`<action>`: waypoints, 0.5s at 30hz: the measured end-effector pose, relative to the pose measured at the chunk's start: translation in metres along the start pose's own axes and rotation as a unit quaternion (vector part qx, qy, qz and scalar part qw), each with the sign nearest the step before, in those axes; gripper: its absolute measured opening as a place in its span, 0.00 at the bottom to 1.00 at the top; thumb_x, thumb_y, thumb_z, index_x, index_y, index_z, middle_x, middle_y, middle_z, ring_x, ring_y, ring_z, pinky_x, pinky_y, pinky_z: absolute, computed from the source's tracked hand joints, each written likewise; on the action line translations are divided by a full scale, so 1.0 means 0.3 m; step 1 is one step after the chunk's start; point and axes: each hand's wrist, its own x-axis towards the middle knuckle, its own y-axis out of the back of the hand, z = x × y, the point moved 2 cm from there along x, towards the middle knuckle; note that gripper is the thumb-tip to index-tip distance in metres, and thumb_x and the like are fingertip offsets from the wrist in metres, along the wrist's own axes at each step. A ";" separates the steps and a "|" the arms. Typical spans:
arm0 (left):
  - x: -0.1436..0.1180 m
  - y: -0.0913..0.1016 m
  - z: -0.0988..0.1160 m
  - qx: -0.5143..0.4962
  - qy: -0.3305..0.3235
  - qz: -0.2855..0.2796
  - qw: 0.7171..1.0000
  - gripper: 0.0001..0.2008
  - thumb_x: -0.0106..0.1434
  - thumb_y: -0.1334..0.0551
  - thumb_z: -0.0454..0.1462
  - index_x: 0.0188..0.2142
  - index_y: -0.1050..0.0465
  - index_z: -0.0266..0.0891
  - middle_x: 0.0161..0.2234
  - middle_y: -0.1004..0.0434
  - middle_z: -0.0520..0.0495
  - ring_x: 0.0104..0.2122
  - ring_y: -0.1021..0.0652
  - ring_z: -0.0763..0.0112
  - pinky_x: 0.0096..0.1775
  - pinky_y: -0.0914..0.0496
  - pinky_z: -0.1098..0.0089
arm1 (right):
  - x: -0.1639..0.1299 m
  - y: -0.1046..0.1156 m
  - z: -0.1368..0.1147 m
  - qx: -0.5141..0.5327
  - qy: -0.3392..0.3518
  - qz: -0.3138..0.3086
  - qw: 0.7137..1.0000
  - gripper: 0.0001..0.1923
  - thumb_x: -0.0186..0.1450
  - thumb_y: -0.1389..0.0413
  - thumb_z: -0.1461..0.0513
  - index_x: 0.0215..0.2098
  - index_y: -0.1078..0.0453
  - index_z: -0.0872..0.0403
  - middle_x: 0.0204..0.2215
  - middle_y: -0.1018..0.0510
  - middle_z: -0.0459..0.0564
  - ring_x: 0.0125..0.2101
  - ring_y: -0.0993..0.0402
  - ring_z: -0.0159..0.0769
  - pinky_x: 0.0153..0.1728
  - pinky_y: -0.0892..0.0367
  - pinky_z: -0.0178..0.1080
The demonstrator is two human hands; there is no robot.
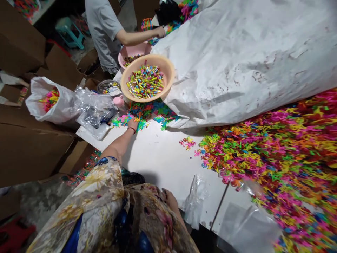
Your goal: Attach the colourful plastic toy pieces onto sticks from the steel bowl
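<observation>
The flowery cloth clothes (92, 189) are cream and yellow, with pink and blue patches. The thin string-like bracelet (133, 130) is red. The pile of small plastic bits (123, 120) is green, blue and pink, with some orange. The flat table (163, 158) is white. The big round plastic bowl (169, 75) is peach, and its tiny tube-shaped pieces (144, 82) are mostly yellow, blue and red. The huge heap of thin plastic pieces (263, 151) mixes pink, yellow, green, orange, red and blue. The wide crinkly sheet (237, 59) is white with dark smudges.
</observation>
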 end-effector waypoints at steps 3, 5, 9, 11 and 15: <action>0.035 -0.041 -0.015 0.043 -0.022 0.031 0.998 0.13 0.52 0.35 0.22 0.28 0.30 0.41 0.28 0.27 0.48 0.37 0.25 0.66 0.36 0.34 0.73 | -0.005 -0.023 0.001 0.009 -0.008 -0.026 1.000 0.22 0.57 0.48 0.60 0.47 0.23 0.54 0.50 0.20 0.56 0.55 0.27 0.48 0.57 0.36 0.40; 0.055 -0.057 -0.024 0.061 -0.035 0.048 0.996 0.14 0.51 0.35 0.21 0.27 0.31 0.41 0.29 0.27 0.47 0.40 0.25 0.64 0.39 0.35 0.72 | -0.007 -0.033 0.002 0.014 -0.010 -0.042 0.999 0.20 0.55 0.48 0.61 0.45 0.23 0.50 0.48 0.19 0.54 0.54 0.26 0.47 0.56 0.35 0.39; 0.077 -0.066 -0.046 0.073 -0.057 0.066 0.993 0.15 0.52 0.37 0.21 0.23 0.36 0.41 0.31 0.28 0.46 0.44 0.26 0.65 0.42 0.37 0.71 | 0.002 -0.041 0.004 0.018 -0.011 -0.063 0.998 0.16 0.55 0.48 0.61 0.38 0.22 0.47 0.44 0.17 0.52 0.50 0.23 0.47 0.52 0.33 0.39; 0.077 -0.062 -0.053 0.066 -0.066 0.061 0.994 0.15 0.52 0.38 0.20 0.23 0.37 0.40 0.33 0.29 0.45 0.45 0.27 0.64 0.43 0.37 0.72 | 0.013 -0.041 0.002 0.015 -0.013 -0.066 0.998 0.15 0.55 0.47 0.61 0.37 0.22 0.46 0.43 0.17 0.52 0.49 0.22 0.47 0.51 0.32 0.39; 0.059 -0.044 -0.057 0.025 -0.078 0.042 0.996 0.13 0.52 0.38 0.21 0.27 0.32 0.40 0.40 0.30 0.44 0.46 0.28 0.65 0.40 0.35 0.73 | 0.046 -0.037 -0.016 -0.001 -0.025 -0.053 0.998 0.14 0.57 0.47 0.60 0.39 0.22 0.46 0.44 0.18 0.52 0.52 0.24 0.49 0.53 0.33 0.41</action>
